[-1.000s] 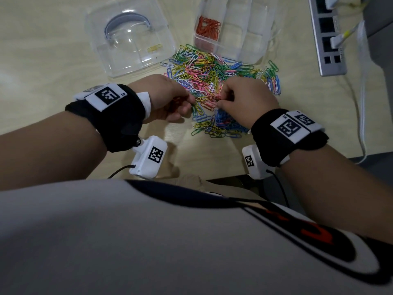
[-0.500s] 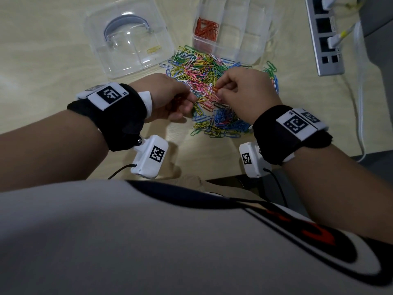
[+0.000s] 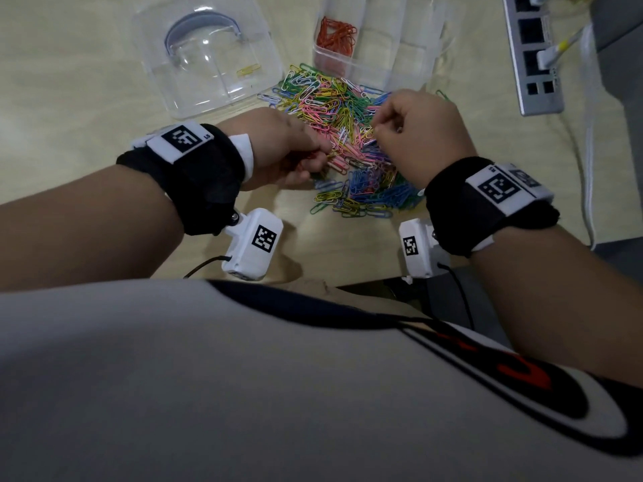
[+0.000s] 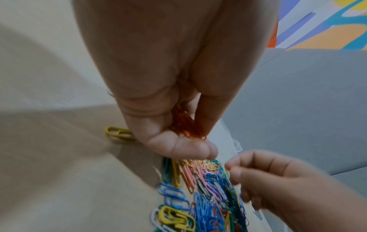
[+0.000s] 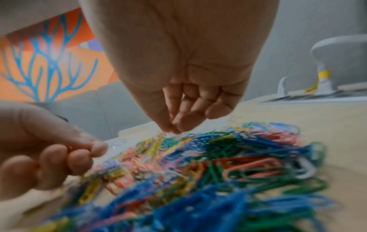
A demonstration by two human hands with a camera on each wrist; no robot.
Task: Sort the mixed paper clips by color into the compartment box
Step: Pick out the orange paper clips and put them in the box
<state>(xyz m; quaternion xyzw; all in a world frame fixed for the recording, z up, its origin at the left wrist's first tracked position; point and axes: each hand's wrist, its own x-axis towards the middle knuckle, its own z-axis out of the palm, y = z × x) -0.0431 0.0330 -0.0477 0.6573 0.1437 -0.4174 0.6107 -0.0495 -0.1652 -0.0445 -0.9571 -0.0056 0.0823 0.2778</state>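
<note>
A pile of mixed coloured paper clips [image 3: 348, 133] lies on the wooden table between my hands. Behind it stands the clear compartment box [image 3: 410, 46], with red clips [image 3: 335, 31] in its near left compartment. My left hand [image 3: 288, 151] rests at the pile's left edge, its fingers curled round a bunch of red clips [image 4: 185, 125] in the palm. My right hand [image 3: 417, 133] hovers over the pile's far right part. Its thumb and index fingertips [image 5: 173, 128] meet just above the clips, and I see no clip between them.
A clear plastic lid [image 3: 208, 57] lies at the back left with one yellow clip [image 3: 248, 69] on it. A grey power strip [image 3: 532, 53] with plugs and a white cable [image 3: 588, 168] runs along the right. The table's front edge is close to my body.
My right hand has lifted from beside the left hand and moved right and farther back over the pile. The left hand has stayed put with its red clips.
</note>
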